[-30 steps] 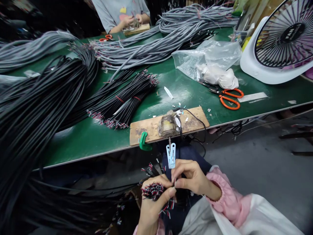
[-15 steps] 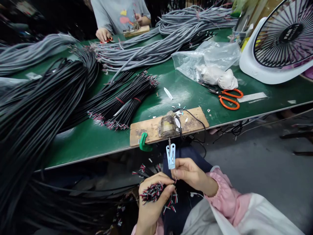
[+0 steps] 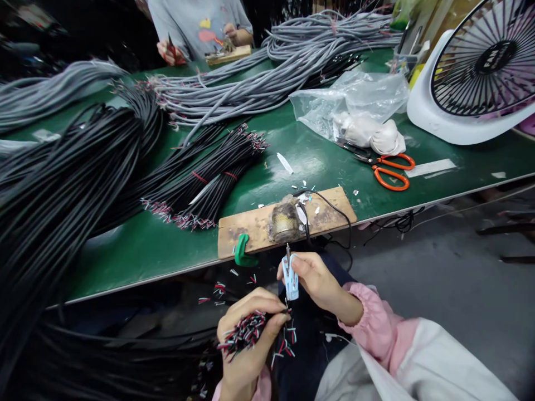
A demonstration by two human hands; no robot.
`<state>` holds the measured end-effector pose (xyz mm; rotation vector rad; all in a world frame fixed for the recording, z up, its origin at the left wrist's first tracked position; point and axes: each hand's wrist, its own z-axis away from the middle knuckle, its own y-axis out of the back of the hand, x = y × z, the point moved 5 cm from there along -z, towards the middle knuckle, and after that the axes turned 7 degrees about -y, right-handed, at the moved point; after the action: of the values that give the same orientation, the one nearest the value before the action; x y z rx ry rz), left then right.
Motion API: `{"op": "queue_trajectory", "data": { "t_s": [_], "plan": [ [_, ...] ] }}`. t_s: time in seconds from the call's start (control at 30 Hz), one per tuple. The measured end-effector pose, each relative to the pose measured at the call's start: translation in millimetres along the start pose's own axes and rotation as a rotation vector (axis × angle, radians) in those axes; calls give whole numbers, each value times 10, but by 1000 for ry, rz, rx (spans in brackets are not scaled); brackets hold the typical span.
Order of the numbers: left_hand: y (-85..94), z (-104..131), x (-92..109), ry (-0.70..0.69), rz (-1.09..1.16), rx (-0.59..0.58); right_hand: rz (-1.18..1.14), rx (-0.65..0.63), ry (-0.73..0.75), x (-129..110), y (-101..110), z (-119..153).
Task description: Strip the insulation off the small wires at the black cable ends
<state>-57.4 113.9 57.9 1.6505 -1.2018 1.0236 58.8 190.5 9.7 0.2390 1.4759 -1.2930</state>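
My left hand (image 3: pixel 246 334) is closed round a bundle of thin black cables (image 3: pixel 246 333), whose stripped ends show red, white and black wires. Thumb and forefinger pinch one cable end just below a light blue clothespin (image 3: pixel 290 281). My right hand (image 3: pixel 315 278) grips that clothespin between thumb and fingers. Above the clothespin a thin metal tip (image 3: pixel 288 249) points down from a stained, roll-shaped holder (image 3: pixel 285 220) on a wooden board (image 3: pixel 242 225). More cable ends (image 3: pixel 287 346) hang below my left hand.
A green clamp (image 3: pixel 243 250) sits at the board's front edge. Orange-handled scissors (image 3: pixel 390 170), a plastic bag (image 3: pixel 351 100) and a white fan (image 3: pixel 438 120) stand right. Black cables (image 3: pixel 104 145) and grey cables (image 3: pixel 234 92) cover the left and back. Across the table sits a person (image 3: pixel 200 28).
My right hand has moved from beside the cable end up onto the clothespin. My left hand has shifted slightly left. The person opposite has raised one hand off the table.
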Motion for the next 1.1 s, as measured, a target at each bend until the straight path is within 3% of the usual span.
{"op": "queue_trajectory", "data": {
  "t_s": [0.17,0.77,1.1],
  "plan": [
    [-55,-103,56,-60,-54,-42,-69,11,8,-13,-31,-11],
    [-78,-82,-11,23,-52,-84,-114,-59,-37,100,-33,12],
    [-108,-5,-15,19,-34,-93,-43,-41,-44,296,208,229]
  ]
}}
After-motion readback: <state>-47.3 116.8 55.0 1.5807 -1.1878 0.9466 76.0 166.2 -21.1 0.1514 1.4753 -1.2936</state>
